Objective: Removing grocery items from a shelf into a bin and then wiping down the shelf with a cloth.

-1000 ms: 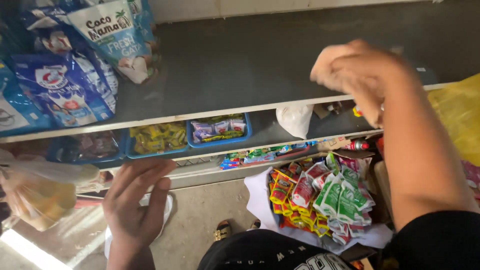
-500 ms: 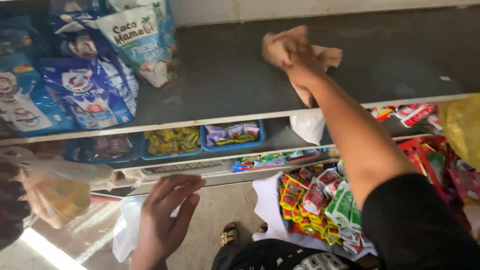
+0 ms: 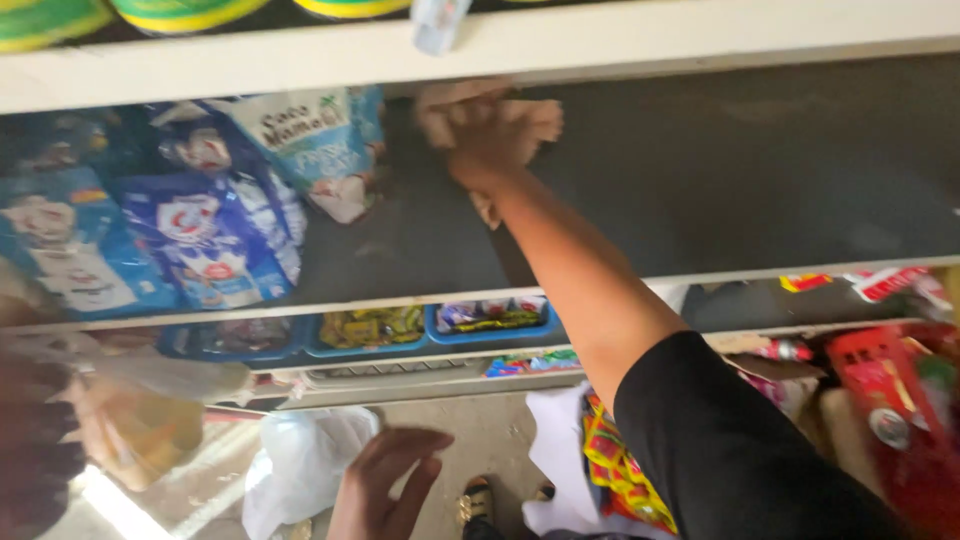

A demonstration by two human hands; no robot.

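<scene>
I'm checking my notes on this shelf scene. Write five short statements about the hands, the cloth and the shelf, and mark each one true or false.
1. The right hand presses a pale cloth against the back of the dark shelf. True.
2. The left hand grips the cloth too. False: it hangs low, open and empty, well below the shelf near a white plastic bag.
3. Blue packets stand on the left part of the shelf. True.
4. The right part of the shelf is stacked full of packets. False: that part shows bare dark surface.
5. Blue trays of small wrapped goods sit on the level under the shelf. True.
</scene>
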